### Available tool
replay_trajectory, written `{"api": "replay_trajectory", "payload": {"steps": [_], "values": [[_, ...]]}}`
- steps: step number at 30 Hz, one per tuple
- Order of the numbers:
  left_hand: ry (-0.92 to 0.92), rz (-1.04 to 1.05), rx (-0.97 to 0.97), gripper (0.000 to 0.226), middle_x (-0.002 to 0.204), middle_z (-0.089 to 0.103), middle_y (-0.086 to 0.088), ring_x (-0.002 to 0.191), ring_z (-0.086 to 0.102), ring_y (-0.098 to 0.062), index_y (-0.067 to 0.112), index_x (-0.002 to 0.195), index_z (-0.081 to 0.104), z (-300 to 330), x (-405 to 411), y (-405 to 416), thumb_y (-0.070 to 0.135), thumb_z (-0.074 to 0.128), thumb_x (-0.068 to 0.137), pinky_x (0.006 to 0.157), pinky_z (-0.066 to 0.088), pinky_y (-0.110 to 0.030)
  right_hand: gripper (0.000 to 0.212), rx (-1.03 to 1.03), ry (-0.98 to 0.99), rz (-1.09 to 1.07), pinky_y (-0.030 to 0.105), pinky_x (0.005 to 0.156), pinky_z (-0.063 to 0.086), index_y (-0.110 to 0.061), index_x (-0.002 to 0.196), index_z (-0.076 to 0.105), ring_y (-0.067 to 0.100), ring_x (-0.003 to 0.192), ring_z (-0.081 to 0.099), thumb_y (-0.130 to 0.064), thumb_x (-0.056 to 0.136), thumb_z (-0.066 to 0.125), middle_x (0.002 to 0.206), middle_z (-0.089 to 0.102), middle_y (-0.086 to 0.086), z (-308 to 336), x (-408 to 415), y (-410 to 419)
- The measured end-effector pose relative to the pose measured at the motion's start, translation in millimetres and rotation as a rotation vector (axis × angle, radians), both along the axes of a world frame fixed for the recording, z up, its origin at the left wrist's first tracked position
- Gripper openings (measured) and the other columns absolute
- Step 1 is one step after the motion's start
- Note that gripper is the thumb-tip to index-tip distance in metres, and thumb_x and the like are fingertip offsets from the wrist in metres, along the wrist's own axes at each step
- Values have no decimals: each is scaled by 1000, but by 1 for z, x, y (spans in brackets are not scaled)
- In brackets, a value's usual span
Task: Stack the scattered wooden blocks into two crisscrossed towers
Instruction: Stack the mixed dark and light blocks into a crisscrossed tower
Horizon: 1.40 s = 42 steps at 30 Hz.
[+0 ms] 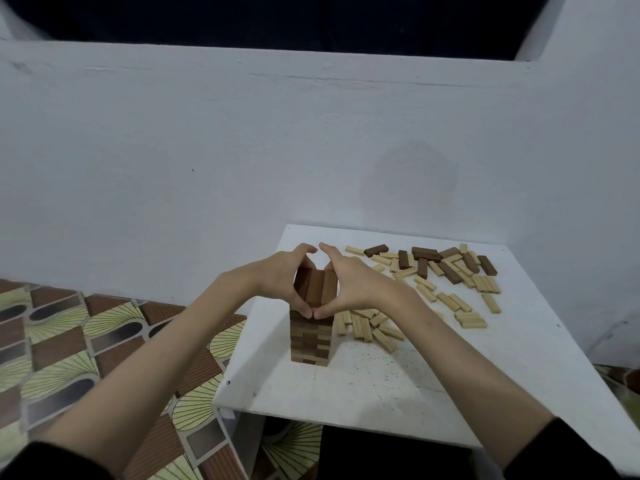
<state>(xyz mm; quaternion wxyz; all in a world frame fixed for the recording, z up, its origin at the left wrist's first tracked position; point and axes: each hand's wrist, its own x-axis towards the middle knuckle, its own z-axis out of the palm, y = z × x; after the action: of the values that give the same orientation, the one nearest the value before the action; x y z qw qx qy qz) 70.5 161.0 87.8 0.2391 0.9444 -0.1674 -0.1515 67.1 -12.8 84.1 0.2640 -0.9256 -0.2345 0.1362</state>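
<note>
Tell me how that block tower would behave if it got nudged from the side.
The tower is tall and narrow, so it would probably tip easily. Its loose crisscrossed layers would likely slide apart rather than move together. Both hands, left hand and right hand, cup its top layer, probably steadying it.

A pale grey-white wall [207, 150] fills most of the view, its paint uneven, with a faint darker patch above the bench's far edge. Along the top runs a ledge [311, 69], and above it a dark opening [277, 19] — black, nothing visible inside. At the right the wall turns into a corner and steps upward. The white bench [381, 386] stands against the wall, its top speckled and scuffed, small screw heads along its left edge. Left of it lies a patterned floor [86, 341] — brown ribbed shapes, yellow-green fans, dark ovals. The light is dim and even.
</note>
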Motion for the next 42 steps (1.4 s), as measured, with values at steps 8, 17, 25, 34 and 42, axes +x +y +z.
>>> {"api": "replay_trajectory", "payload": {"steps": [8,17,25,34,42], "values": [[-48,41,-138,92,137,44,5,127,40,-11,24,143,24,28,-7,-18,49,75,70,96,33,-23,122,-94,-26,-69,33,104,37,-20,153,5,17,135,36,-35,63,87,149,36,1,24,1,-48],[-316,71,-355,32,113,57,4,105,51,-9,15,122,54,4,-11,-131,28,57,92,85,38,-17,46,24,-143,-355,25,84,43,-14,127,56,16,99,55,-20,84,71,109,58,1,-21,8,-145],[-173,184,-274,26,112,62,-2,103,57,-17,11,114,60,-93,35,-207,24,54,93,87,44,-25,24,119,-102,-520,24,79,48,-6,110,66,15,85,58,-10,87,65,93,60,2,-87,34,-201],[-279,374,-238,21,113,59,-8,104,54,-21,7,111,58,-121,149,-230,12,46,94,84,44,-28,24,183,-52,-608,24,73,46,-7,116,58,14,84,55,-13,93,55,93,57,3,-114,121,-211],[-340,469,61,36,131,47,-13,122,40,-28,5,131,40,-139,230,-222,9,42,96,96,37,-34,20,133,-92,-719,28,62,43,-2,114,47,23,82,59,-12,96,48,102,58,15,-131,189,-197]]}}
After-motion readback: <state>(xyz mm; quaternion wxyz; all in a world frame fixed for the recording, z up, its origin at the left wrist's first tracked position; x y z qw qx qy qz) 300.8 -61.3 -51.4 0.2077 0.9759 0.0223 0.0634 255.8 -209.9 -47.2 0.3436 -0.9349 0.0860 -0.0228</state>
